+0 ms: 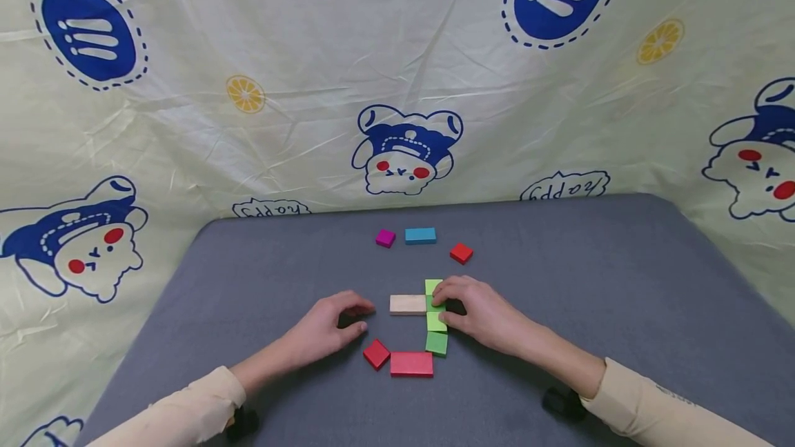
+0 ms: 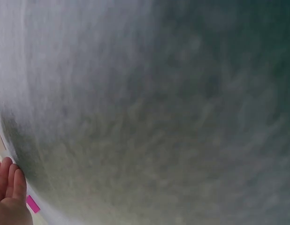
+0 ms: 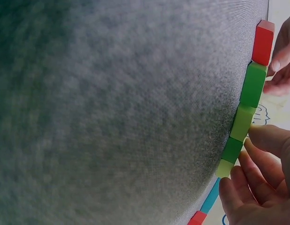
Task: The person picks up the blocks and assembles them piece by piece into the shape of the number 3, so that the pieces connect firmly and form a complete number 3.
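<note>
My right hand (image 1: 475, 309) curves over a column of green blocks in the head view. Its fingertips lie on the darker green block (image 1: 435, 303), between a light green block (image 1: 433, 285) beyond and another light green block (image 1: 436, 321) by the thumb. A second darker green block (image 1: 437, 343) ends the column on the near side. Against the column's left side lies a plain wooden block (image 1: 407, 305). My left hand (image 1: 332, 323) is left of that wooden block, fingers loosely bent and holding nothing. In the right wrist view, thumb and fingers meet the green blocks (image 3: 232, 150) along one side.
Nearest me lie a long red block (image 1: 412, 365) and a small red block (image 1: 376, 354) turned at an angle. Farther back are a magenta block (image 1: 386, 238), a blue block (image 1: 420, 236) and another red block (image 1: 462, 253). A printed curtain (image 1: 310, 143) hangs behind the grey table (image 1: 279, 254).
</note>
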`<move>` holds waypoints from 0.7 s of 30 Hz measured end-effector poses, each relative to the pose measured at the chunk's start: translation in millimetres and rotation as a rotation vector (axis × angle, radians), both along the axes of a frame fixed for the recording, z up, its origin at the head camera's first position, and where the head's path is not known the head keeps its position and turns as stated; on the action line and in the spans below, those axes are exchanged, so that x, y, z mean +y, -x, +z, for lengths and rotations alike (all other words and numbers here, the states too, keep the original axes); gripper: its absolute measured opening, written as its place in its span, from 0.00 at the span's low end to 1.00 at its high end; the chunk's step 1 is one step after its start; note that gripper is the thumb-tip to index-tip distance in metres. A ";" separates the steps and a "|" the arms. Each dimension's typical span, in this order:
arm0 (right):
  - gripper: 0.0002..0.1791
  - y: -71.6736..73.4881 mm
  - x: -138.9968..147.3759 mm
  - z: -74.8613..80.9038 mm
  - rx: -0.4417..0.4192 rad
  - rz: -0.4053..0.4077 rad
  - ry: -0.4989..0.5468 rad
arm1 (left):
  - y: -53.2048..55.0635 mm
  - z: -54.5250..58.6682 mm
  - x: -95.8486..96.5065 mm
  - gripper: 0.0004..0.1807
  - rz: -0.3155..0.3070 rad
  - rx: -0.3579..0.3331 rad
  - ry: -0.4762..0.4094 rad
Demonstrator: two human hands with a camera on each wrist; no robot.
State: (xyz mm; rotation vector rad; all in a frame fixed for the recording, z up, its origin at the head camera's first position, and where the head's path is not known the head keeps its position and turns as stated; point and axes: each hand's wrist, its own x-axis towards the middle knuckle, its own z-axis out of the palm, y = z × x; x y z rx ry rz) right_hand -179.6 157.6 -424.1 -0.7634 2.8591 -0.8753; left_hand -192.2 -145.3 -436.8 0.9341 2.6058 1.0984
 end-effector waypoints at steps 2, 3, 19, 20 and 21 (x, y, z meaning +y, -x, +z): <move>0.13 0.3 0.4 -0.5 0.004 0.001 0.001 | 3.7 -1.5 1.0 0.16 0.024 -0.005 -0.012; 0.13 0.4 0.6 -0.7 0.005 0.002 0.001 | 5.3 -1.7 1.9 0.16 0.033 -0.009 -0.013; 0.12 1.1 1.0 -0.5 -0.001 0.008 0.002 | 20.5 5.2 30.3 0.21 0.048 -0.047 0.027; 0.12 1.1 0.9 -0.2 -0.001 0.006 0.000 | 21.3 5.3 32.0 0.21 0.046 -0.046 0.027; 0.12 1.1 0.8 0.0 -0.001 0.005 -0.002 | 21.9 5.2 33.5 0.20 0.045 -0.046 0.028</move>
